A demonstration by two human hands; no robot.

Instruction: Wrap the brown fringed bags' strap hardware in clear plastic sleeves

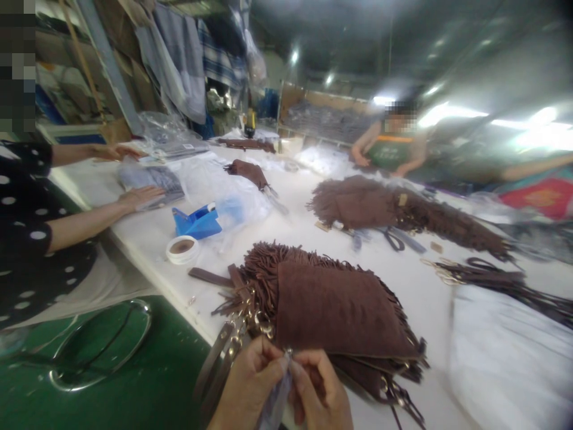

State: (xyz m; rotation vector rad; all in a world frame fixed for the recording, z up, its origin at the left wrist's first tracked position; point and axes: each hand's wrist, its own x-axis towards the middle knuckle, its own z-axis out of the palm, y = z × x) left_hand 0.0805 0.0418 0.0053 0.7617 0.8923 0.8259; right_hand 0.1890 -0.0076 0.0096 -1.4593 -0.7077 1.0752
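Pinches a grey strip at bottom centre of the frame between the fingertips of the left hand and the right hand, grasping from both sides, thumbs and forefingers drawn close around a small metal bit at the top. Cannot tell whether strip and metal bit make one piece. Runs, in the strip's long axis, from the fingertips down toward the bottom edge, leaning slightly left. Points, at the metal end, up toward the brown bag at centre, just beyond the grip; cannot tell whether touching. Stretches, in the bag's long axis, across the frame, dipping a little to the right. Finds neither hand plainly nearer to the bag: left just beside the rings, right just below the near edge.

Count in the grip: one strip, one metal bit. Count at centre: one bag on top, at least one more beneath, the rest hidden; several rings, too crowded to number. Count elsewhere on the table: one blue dispenser and one tape roll left of centre, one fringed pile right of centre, one strap bundle at right. Count also, at upper left, two hands of a dotted-sleeved co-worker; at upper right, one green apron.
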